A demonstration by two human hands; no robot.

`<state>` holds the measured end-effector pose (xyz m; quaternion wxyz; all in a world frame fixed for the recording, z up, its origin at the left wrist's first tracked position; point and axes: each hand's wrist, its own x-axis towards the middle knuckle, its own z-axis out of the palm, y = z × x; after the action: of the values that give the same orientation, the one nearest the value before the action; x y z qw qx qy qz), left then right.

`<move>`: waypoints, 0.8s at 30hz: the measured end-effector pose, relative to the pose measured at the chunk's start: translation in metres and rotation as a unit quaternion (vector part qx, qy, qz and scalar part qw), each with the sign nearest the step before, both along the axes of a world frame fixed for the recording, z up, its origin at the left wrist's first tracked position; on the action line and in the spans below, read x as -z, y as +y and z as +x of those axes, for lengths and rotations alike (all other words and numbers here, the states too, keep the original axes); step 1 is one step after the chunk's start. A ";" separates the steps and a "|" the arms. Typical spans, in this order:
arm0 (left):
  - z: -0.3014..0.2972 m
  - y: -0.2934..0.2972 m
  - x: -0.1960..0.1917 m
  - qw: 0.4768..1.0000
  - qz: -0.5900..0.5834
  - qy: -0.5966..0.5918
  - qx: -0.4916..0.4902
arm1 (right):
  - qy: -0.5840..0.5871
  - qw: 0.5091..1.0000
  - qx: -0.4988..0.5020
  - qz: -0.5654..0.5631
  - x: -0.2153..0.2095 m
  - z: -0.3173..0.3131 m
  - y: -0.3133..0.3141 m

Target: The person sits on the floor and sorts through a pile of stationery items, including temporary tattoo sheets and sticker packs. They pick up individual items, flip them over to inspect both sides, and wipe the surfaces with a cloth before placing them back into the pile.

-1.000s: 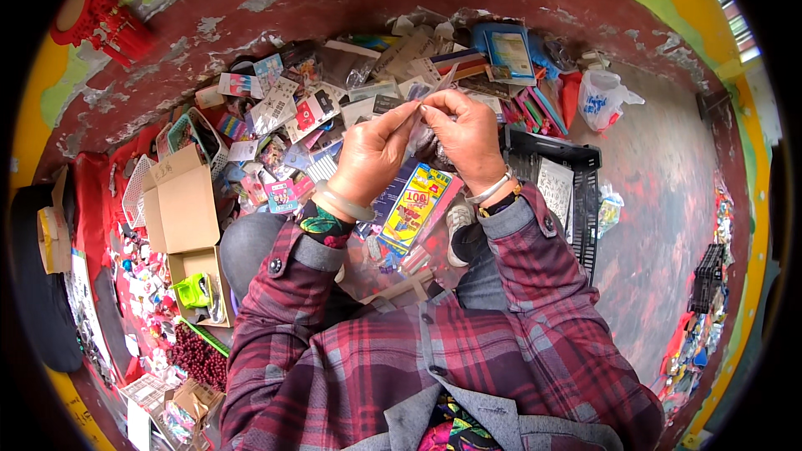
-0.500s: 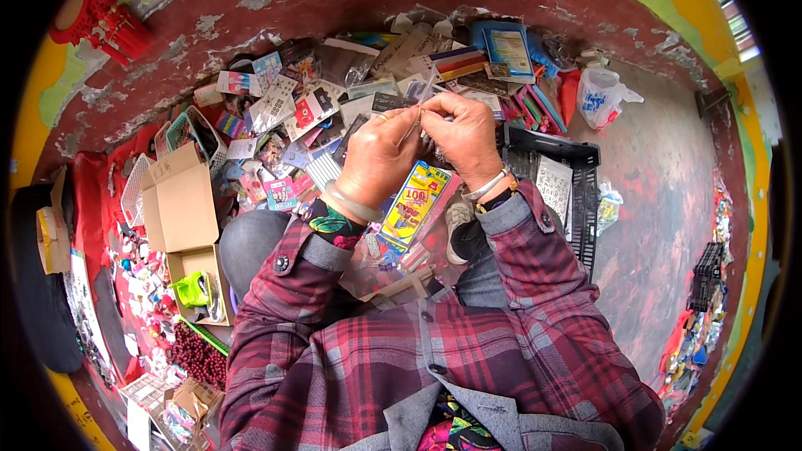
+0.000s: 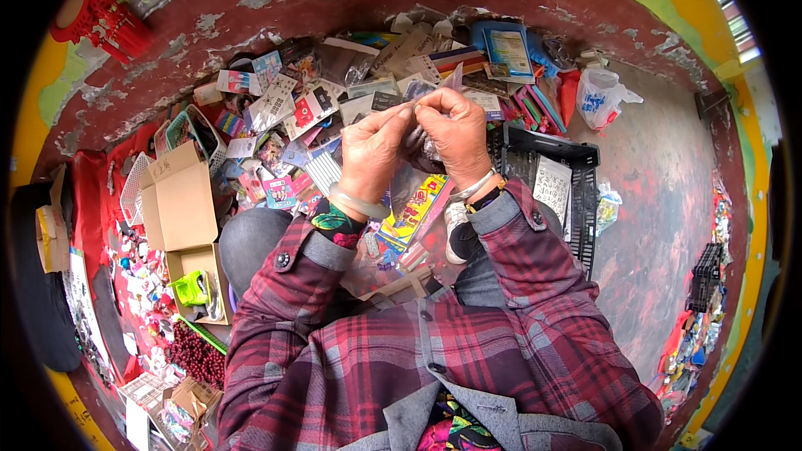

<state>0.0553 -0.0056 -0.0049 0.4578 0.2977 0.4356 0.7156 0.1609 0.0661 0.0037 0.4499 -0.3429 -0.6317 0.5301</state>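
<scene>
My left hand and my right hand meet in front of me, thumbs and fingertips pinched together. Between them is a clear plastic bag with something dark inside, which I cannot make out. A corner of thin film sticks up above the right fingers. Both hands grip the bag near its upper part, and the fingers partly hide it. Below the hands, a yellow and blue printed package lies between my legs, partly covered by the hanging bag.
A heap of packaged goods lies along the peeling red wall. To the right stand a black plastic crate and a white carrier bag. At left are an open cardboard box and a white basket.
The hands have shifted slightly left, and the right one has turned a little. More of the clear bag and its dark contents now hang below them, covering part of the yellow package.
</scene>
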 end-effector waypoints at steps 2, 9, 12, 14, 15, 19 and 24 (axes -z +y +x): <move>0.001 0.000 0.001 0.999 -0.010 -0.041 0.002 | 0.024 0.999 -0.012 -0.032 0.003 0.000 0.002; -0.006 -0.001 -0.022 0.999 0.014 -0.017 -0.032 | 0.091 0.984 -0.024 -0.149 0.009 0.003 0.012; -0.015 -0.004 -0.036 0.993 0.032 -0.114 -0.029 | 0.110 0.975 -0.068 -0.182 -0.001 0.008 0.016; -0.016 -0.003 -0.035 0.993 0.023 -0.110 -0.033 | 0.067 0.985 -0.080 -0.137 -0.011 0.009 0.013; -0.015 0.000 -0.028 0.992 0.022 -0.116 -0.034 | 0.021 0.993 -0.096 -0.065 -0.013 0.010 0.013; -0.014 0.000 -0.013 0.998 -0.012 -0.051 -0.026 | 0.017 0.997 -0.073 0.016 -0.014 0.000 0.001; -0.007 0.007 0.002 0.988 0.045 0.131 -0.063 | -0.045 0.995 -0.031 0.084 -0.016 0.000 -0.002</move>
<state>0.0480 0.0010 -0.0068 0.3371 0.3811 0.4769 0.7167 0.1610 0.0637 0.0193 0.4315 -0.3076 -0.7039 0.4729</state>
